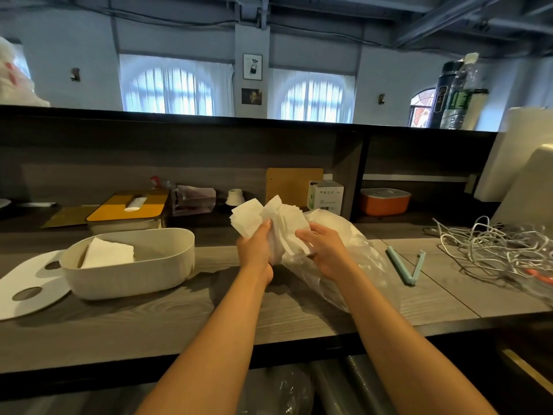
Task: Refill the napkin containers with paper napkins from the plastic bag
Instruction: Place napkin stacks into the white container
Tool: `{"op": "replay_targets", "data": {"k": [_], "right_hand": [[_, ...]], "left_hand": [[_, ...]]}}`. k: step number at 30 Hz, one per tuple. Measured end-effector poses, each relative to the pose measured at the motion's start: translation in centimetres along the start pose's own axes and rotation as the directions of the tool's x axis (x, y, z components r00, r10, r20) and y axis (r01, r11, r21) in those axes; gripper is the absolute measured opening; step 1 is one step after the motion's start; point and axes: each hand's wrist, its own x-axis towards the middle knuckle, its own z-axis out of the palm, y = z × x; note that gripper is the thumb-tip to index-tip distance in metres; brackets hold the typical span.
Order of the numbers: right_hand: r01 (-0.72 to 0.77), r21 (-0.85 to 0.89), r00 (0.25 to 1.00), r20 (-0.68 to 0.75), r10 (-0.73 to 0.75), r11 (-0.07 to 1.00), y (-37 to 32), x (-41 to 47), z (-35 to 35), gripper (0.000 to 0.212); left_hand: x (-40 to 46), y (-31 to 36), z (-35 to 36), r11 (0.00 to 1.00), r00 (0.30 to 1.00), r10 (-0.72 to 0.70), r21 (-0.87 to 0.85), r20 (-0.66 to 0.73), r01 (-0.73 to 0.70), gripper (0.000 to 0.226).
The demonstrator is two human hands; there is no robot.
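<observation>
Item: napkins (269, 217), loose white wad, held above the counter (149, 319) at centre, over the mouth of the bag (338, 265).

Detail: Thin, soft, crumpled paper sheets, likely very light, limp and easily torn or shed; best gripped as a bundle low down, where both hands now clasp it. Left hand (254, 250) curls round the wad's left side; right hand (326, 250) closes fingers on its right side, bag film beneath. Bag: clear, crinkly, slippery plastic, slumped right of centre. Container (131, 262): rigid off-white oval tub, matte, to the left, with a few folded napkins inside at its left end, mostly unfilled. Lid (27, 283): flat, white, two holes, near left of the container. Clip (407, 265): pale green, open in a V, right of the bag.
</observation>
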Motion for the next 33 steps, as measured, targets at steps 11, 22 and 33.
{"op": "replay_targets", "data": {"k": [11, 22, 33], "right_hand": [[0.022, 0.648, 1.0, -0.012, -0.019, 0.761, -1.0, 0.7, -2.6, 0.017], [-0.305, 0.213, 0.952, 0.107, 0.288, 0.928, -0.3, 0.9, -0.8, 0.053], [0.288, 0.099, 0.957, -0.058, -0.284, 0.952, -0.8, -1.3, 0.3, 0.032]], "left_hand": [[0.4, 0.1, -0.7, 0.98, 0.978, -0.194, -0.022, 0.071, 0.196, 0.034], [-0.4, 0.5, -0.6, 0.974, 0.947, -0.219, -0.002, 0.235, 0.226, 0.032], [-1.7, 0.1, -1.6, 0.972, 0.941, -0.206, -0.056, 0.267, 0.229, 0.051]]}}
